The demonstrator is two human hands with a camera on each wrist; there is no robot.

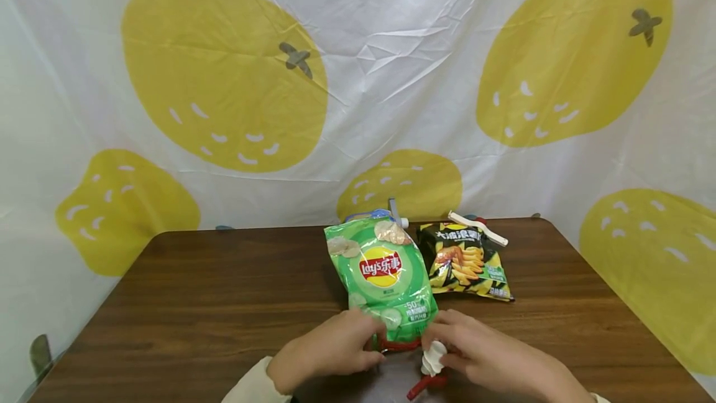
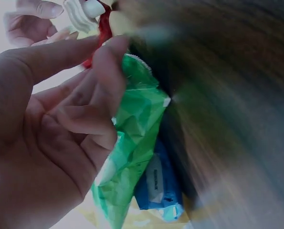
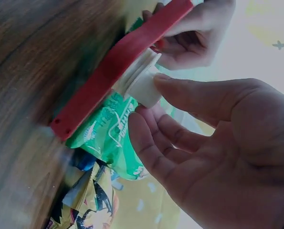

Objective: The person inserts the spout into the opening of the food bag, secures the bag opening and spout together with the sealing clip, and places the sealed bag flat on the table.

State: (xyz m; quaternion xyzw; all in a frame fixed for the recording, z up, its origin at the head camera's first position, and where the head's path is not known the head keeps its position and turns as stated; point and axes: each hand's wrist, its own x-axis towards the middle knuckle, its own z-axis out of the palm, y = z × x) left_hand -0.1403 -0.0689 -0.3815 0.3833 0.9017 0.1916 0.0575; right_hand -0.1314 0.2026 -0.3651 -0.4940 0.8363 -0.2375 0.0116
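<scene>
You seem mid-sealing, right hand [image 1: 481, 350] pinching the white ridged cap [image 3: 147, 88] on a red plastic bar clip [image 3: 114, 63], left hand [image 1: 334, 342] grip unclear, the glossy green chip bag [image 1: 386, 291] just ahead likely needing steady alignment

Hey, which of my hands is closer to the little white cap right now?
Right. Your right hand has its thumb against the white cap; your left hand is apart from it, to its left, by the green chip bag's near edge.
</scene>
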